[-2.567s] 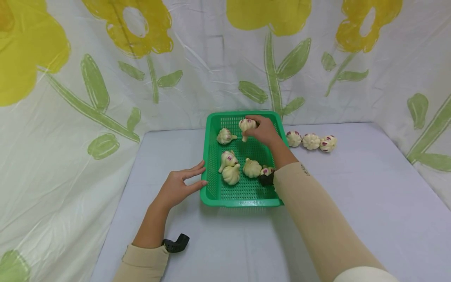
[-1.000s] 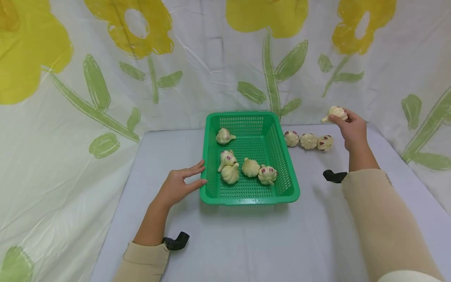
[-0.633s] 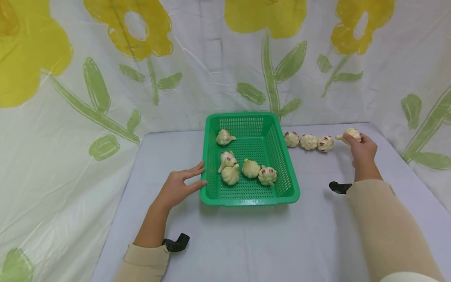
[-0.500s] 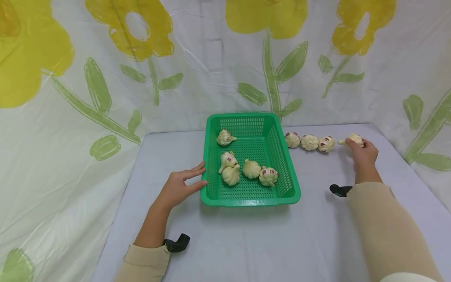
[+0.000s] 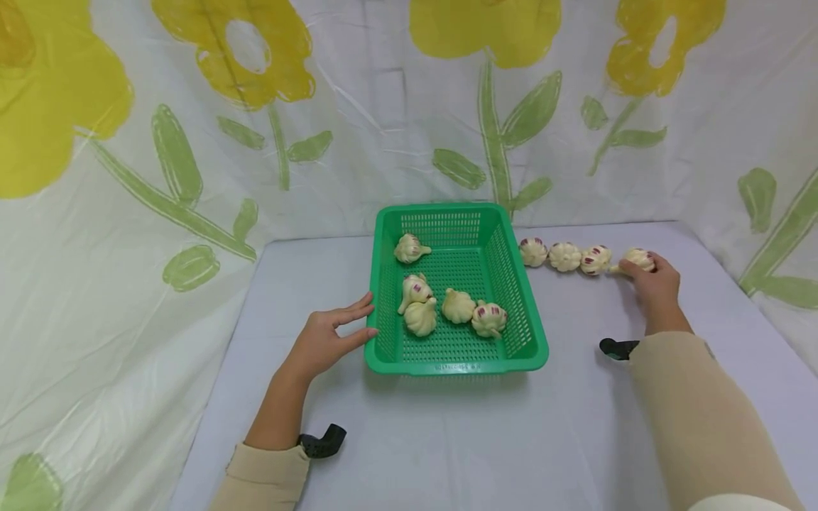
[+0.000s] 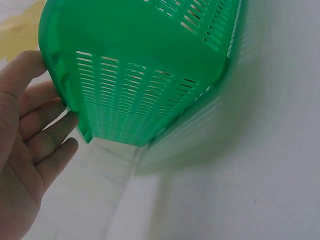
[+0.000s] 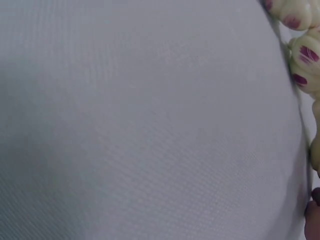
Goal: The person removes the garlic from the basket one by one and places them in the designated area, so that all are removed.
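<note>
At the right end of a row on the table, my right hand point(image 5: 661, 291) holds a white garlic bulb point(image 5: 640, 258) with purple marks, its stem pointing left. Three more garlic bulbs point(image 5: 565, 256) lie side by side to its left; some show at the right edge of the right wrist view, with only a bit of fingertip point(image 7: 313, 222) visible there. My left hand point(image 5: 319, 344) touches the left rim of the green plastic basket point(image 5: 455, 368), its fingers fairly straight. In the left wrist view the fingertips meet that basket's rim point(image 6: 60, 82).
Several garlic bulbs point(image 5: 458, 305) lie inside the basket, one of them near its back left corner. Behind the white-covered table point(image 5: 434, 447) hangs a curtain point(image 5: 383, 142) printed with yellow flowers. The basket stands between my two arms.
My right hand has carried a garlic bulb out of the basket to the right, then lowered it beside the row and shifted it slightly left. The left hand has stayed at the rim.
</note>
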### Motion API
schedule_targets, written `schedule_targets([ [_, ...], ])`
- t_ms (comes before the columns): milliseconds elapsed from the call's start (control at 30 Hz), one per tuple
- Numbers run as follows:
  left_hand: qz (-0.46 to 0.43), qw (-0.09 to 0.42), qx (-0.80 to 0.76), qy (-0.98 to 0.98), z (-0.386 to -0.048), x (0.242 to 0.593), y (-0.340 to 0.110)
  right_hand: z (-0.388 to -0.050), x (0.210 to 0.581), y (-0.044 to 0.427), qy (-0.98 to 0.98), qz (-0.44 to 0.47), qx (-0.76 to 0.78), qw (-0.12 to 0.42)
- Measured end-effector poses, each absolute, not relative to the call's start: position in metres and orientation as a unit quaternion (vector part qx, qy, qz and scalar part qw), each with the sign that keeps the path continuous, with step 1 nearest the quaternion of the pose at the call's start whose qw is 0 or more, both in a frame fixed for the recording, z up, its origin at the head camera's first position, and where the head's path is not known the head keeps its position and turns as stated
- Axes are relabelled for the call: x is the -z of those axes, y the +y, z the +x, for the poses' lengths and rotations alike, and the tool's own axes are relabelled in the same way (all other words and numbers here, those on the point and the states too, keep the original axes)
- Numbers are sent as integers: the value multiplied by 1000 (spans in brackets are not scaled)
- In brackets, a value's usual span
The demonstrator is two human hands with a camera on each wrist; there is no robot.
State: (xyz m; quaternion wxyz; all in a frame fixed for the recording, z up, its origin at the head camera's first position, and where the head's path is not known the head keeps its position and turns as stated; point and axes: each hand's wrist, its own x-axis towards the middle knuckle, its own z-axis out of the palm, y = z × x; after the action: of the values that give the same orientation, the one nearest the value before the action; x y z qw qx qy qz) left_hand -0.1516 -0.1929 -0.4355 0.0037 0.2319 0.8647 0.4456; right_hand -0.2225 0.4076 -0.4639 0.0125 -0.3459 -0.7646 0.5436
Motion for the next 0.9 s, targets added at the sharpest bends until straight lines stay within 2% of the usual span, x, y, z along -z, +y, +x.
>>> schedule_targets([
  [200,229,3,-451,863,-149,435,-192,-223,468,409,-794,-307,-525,-1],
  [900,227,6,-460,859,-148,433,-193,-223,468,405,-806,-297,-512,1],
])
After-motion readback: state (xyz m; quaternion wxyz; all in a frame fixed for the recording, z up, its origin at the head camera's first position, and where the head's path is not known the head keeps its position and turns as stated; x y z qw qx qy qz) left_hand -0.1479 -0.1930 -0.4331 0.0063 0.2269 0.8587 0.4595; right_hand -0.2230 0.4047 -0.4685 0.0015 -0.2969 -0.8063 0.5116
